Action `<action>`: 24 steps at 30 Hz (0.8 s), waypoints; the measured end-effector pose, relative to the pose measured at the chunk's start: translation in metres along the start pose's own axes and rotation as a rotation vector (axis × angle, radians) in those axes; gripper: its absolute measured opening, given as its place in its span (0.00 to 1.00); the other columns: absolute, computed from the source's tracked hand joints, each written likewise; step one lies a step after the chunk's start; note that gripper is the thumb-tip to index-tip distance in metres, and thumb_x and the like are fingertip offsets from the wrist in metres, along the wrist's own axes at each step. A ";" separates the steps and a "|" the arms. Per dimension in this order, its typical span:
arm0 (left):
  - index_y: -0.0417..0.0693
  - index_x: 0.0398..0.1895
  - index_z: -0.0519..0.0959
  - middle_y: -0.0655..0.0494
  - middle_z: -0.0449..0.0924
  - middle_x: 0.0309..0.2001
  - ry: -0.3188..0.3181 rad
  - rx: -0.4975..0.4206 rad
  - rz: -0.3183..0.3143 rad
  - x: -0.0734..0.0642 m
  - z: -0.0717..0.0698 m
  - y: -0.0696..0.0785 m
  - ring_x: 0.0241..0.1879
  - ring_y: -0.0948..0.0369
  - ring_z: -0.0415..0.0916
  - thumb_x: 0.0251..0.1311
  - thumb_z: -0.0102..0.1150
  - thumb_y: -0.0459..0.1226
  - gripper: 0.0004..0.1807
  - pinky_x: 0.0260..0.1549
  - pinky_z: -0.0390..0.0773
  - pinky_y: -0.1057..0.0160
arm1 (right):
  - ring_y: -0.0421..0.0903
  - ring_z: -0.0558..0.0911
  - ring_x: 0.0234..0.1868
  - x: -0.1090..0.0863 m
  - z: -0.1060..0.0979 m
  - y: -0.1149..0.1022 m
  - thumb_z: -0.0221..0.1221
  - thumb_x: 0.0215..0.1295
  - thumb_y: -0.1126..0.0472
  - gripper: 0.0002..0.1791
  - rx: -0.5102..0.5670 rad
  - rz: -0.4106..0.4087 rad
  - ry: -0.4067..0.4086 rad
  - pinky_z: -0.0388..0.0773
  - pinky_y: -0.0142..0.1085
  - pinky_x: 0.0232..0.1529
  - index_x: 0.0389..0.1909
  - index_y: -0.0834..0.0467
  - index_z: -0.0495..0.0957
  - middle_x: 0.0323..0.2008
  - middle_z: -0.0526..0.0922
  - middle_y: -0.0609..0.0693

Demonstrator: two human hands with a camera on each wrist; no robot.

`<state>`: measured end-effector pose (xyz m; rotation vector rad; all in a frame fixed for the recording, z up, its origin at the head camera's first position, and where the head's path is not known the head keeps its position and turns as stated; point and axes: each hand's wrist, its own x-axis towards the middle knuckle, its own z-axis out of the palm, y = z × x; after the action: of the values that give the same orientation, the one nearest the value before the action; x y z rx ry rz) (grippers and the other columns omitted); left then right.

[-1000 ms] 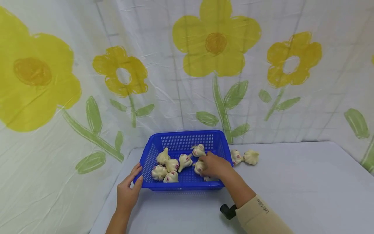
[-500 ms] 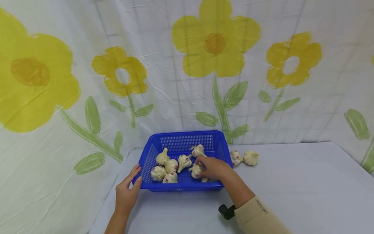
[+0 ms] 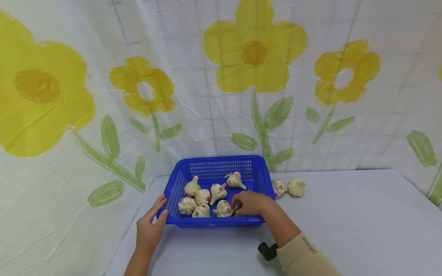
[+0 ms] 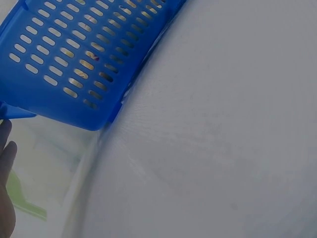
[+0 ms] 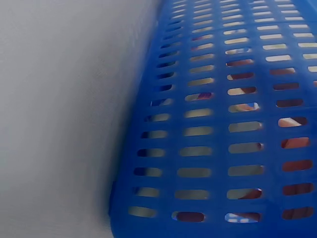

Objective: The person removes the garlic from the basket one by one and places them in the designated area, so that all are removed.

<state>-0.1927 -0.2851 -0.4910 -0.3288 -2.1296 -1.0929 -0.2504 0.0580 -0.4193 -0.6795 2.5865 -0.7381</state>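
Note:
A blue plastic basket [image 3: 212,220] with slotted walls stands on the white table, holding several garlic bulbs [image 3: 202,196]. My left hand [image 3: 149,226] rests against the left rim near the front corner, fingers and thumb fairly straight. Inside the basket's right half, my right hand [image 3: 253,203] pinches the stem end of a garlic bulb [image 3: 223,208] near the front wall. In the left wrist view, the left fingertips [image 4: 6,134] touch the rim corner from below. The right wrist view has the basket wall [image 5: 218,119] in front of the right hand, parts of which show through the slots.
Two more garlic bulbs [image 3: 296,188] lie on the table [image 3: 345,218] just right of the basket. A white curtain [image 3: 193,115] with painted yellow flowers hangs close behind the basket. A black device [image 3: 267,251] sits at the right wrist by the beige sleeve [image 3: 307,255].
My right hand has moved the garlic bulb leftward and toward the front wall, lowering it among the others. The left hand stays at the rim, and the basket has barely moved.

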 end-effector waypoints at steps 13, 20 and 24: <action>0.40 0.57 0.80 0.46 0.78 0.61 -0.006 -0.008 0.000 0.004 0.000 0.001 0.63 0.74 0.70 0.59 0.62 0.27 0.20 0.61 0.66 0.79 | 0.48 0.80 0.55 0.001 -0.002 0.005 0.65 0.59 0.62 0.18 0.055 -0.059 -0.054 0.78 0.46 0.57 0.51 0.51 0.83 0.50 0.84 0.45; 0.40 0.57 0.81 0.45 0.78 0.60 0.019 0.002 0.015 -0.002 0.000 -0.006 0.62 0.76 0.70 0.58 0.62 0.26 0.21 0.60 0.66 0.81 | 0.46 0.81 0.51 0.004 -0.002 0.004 0.68 0.58 0.61 0.23 0.035 -0.053 -0.033 0.80 0.43 0.51 0.56 0.57 0.81 0.52 0.84 0.49; 0.40 0.57 0.80 0.45 0.78 0.61 0.002 -0.002 0.018 0.000 0.001 -0.005 0.63 0.75 0.70 0.59 0.62 0.26 0.21 0.60 0.66 0.80 | 0.44 0.80 0.45 0.004 -0.001 0.005 0.68 0.58 0.63 0.23 0.036 -0.045 -0.029 0.79 0.42 0.47 0.56 0.58 0.81 0.50 0.84 0.49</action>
<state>-0.1954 -0.2876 -0.4948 -0.3468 -2.1196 -1.0843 -0.2553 0.0597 -0.4222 -0.7339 2.5333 -0.7807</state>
